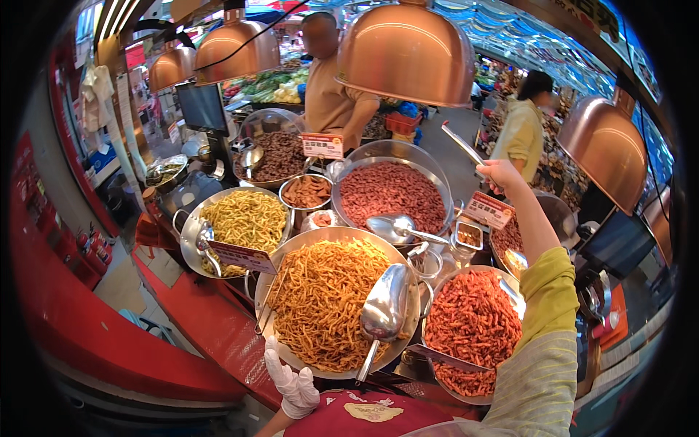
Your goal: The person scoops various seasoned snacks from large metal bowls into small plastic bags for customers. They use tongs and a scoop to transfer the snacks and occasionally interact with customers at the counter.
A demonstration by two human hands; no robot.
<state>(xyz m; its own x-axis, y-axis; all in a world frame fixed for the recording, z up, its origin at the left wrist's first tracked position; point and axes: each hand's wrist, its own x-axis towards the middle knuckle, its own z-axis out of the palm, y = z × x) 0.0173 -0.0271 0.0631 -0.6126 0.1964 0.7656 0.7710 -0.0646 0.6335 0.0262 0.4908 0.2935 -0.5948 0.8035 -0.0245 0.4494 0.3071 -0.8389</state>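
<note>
My right hand (499, 176), bare, reaches out past the pans with metal tongs (463, 143) in its grip. A small reddish bit shows at their far tip, too small to name. My left hand (292, 385), in a white disposable glove, is at the near rim of a large metal pan (265, 322); no held thing shows in it. Golden fried strips (322, 295) are heaped in that pan. A steel scoop (385, 306) lies on the heap at the right, its handle over the rim. Thin wire tongs (269, 303) lean at the left side.
Red strips (472, 322), yellow-green strips (246, 224) and dark red pieces (390, 194) fill other pans. Copper heat lamps (407, 54) hang overhead. One person (333, 87) stands across the counter; another person (519, 131) is farther right. Price signs (322, 145) stand among the pans.
</note>
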